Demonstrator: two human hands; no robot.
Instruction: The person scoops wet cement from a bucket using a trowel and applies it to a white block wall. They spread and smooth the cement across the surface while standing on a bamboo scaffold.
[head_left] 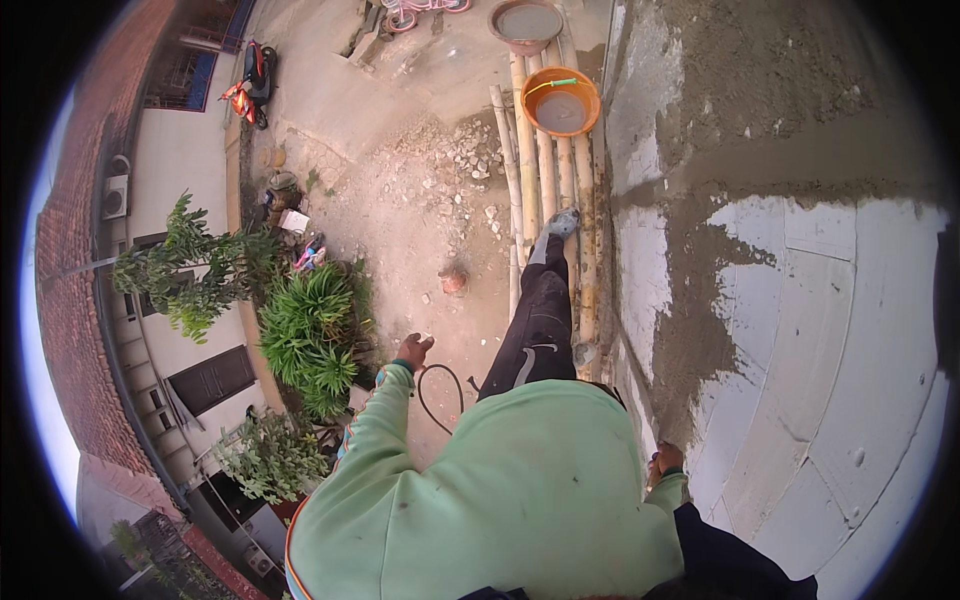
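Observation:
My left hand (pixel 413 351) is stretched out to the left, over the ground far below. Its fingers are loosely bent and a little apart, with nothing plainly held. Close against the wall on my right, my right hand (pixel 664 460) has its fingers curled in; whether anything is inside them is hidden. Beside it rises the pale block wall (pixel 800 340), partly covered with wet grey mortar (pixel 700 310). Ahead, an orange bucket (pixel 561 101) with a green-gripped handle holds grey mix. My stepping foot (pixel 564 222) rests on the bamboo poles (pixel 530 190).
A second basin (pixel 526 25) of grey mix stands farther along the narrow bamboo platform. Below lie rubble (pixel 455 150), a reddish pot-like object (pixel 453 278) and a dark hose (pixel 440 370). Leafy plants (pixel 315 340) and a parked scooter (pixel 253 85) line the house at left.

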